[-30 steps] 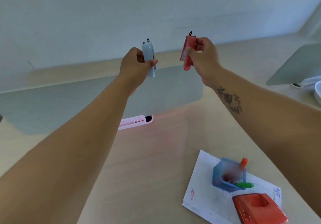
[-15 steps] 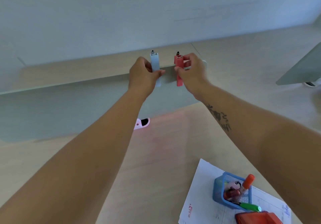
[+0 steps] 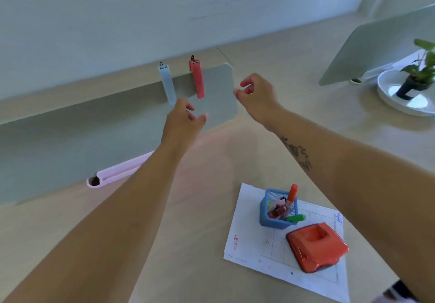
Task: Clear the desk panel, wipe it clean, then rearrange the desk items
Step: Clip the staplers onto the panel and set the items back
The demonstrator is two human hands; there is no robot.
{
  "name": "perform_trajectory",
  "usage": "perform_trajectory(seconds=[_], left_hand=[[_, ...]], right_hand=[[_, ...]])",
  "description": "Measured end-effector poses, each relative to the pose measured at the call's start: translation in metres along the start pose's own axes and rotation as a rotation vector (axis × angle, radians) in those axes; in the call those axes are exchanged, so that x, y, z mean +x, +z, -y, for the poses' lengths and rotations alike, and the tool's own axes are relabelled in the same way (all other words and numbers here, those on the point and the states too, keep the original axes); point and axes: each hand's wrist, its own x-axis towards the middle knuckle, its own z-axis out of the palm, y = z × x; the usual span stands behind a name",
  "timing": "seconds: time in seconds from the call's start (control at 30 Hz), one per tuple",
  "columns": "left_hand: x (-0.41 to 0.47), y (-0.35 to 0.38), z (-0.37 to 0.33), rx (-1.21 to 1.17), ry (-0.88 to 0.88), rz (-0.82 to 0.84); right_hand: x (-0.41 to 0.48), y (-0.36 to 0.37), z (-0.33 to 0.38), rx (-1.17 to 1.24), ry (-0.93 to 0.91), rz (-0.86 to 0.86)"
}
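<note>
A grey desk panel (image 3: 70, 138) stands upright along the back of the wooden desk. A light blue clip (image 3: 167, 84) and a red clip (image 3: 197, 79) hang side by side over its top edge near the right end. My left hand (image 3: 183, 124) hovers just below the blue clip, fingers apart and empty. My right hand (image 3: 256, 95) is off the panel's right corner, to the right of the red clip, fingers loosely spread, holding nothing. A pink clip (image 3: 117, 173) lies at the panel's foot, partly hidden by my left forearm.
At the front right, a sheet of paper (image 3: 247, 244) carries a blue mesh pen holder (image 3: 277, 211) with markers and an orange stapler-like tool (image 3: 317, 246). A second grey panel (image 3: 376, 48) and a potted plant on a white dish (image 3: 412, 79) stand at the far right.
Both hands carried the blue and red clips down onto the panel's top edge, let them go and drew back. The clips now hang on the panel.
</note>
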Motion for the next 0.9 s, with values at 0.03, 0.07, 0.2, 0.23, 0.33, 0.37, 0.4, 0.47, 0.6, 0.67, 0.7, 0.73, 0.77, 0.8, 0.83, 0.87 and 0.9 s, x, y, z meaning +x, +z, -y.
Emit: perform_trajectory(seconds=[0.03, 0.07, 0.2, 0.23, 0.33, 0.37, 0.4, 0.47, 0.6, 0.67, 0.7, 0.73, 0.77, 0.8, 0.83, 0.87, 0.9], left_hand=[[-0.011, 0.011, 0.000, -0.009, 0.004, 0.104], [-0.022, 0.021, 0.001, -0.014, 0.006, 0.211], [-0.068, 0.066, 0.003, 0.066, 0.078, 0.597], [-0.078, 0.078, 0.002, 0.124, 0.109, 0.669], [-0.105, 0.106, -0.003, 0.333, 0.232, 0.839], [-0.114, 0.116, -0.004, 0.387, 0.263, 0.886], [-0.122, 0.124, -0.003, 0.439, 0.293, 0.922], [-0.136, 0.142, -0.001, 0.523, 0.355, 0.959], [-0.147, 0.160, 0.009, 0.583, 0.465, 0.938], [-0.147, 0.163, 0.014, 0.585, 0.484, 0.892], [-0.146, 0.161, 0.016, 0.571, 0.479, 0.875], [-0.143, 0.158, 0.019, 0.559, 0.472, 0.862], [-0.141, 0.155, 0.021, 0.540, 0.466, 0.847], [-0.137, 0.149, 0.023, 0.517, 0.442, 0.836], [-0.133, 0.143, 0.026, 0.488, 0.415, 0.827], [-0.127, 0.133, 0.031, 0.460, 0.377, 0.815], [-0.122, 0.126, 0.035, 0.444, 0.358, 0.808]], right_hand=[[-0.009, -0.009, -0.012, -0.032, 0.008, -0.017], [-0.018, -0.018, -0.027, -0.066, 0.018, -0.035], [-0.067, -0.062, -0.101, -0.239, 0.139, -0.178], [-0.083, -0.074, -0.120, -0.303, 0.205, -0.208], [-0.135, -0.104, -0.161, -0.485, 0.376, -0.198], [-0.154, -0.110, -0.171, -0.516, 0.407, -0.168], [-0.173, -0.112, -0.178, -0.528, 0.419, -0.131], [-0.208, -0.109, -0.188, -0.551, 0.393, -0.015], [-0.260, -0.076, -0.194, -0.758, 0.129, 0.281], [-0.273, -0.068, -0.201, -0.876, -0.007, 0.399], [-0.276, -0.066, -0.205, -0.932, -0.066, 0.451], [-0.276, -0.065, -0.209, -0.972, -0.110, 0.494], [-0.274, -0.065, -0.213, -1.001, -0.144, 0.533], [-0.270, -0.065, -0.211, -1.022, -0.174, 0.560], [-0.265, -0.066, -0.210, -1.025, -0.197, 0.565], [-0.257, -0.063, -0.205, -1.010, -0.202, 0.556], [-0.250, -0.062, -0.202, -0.975, -0.184, 0.541]])
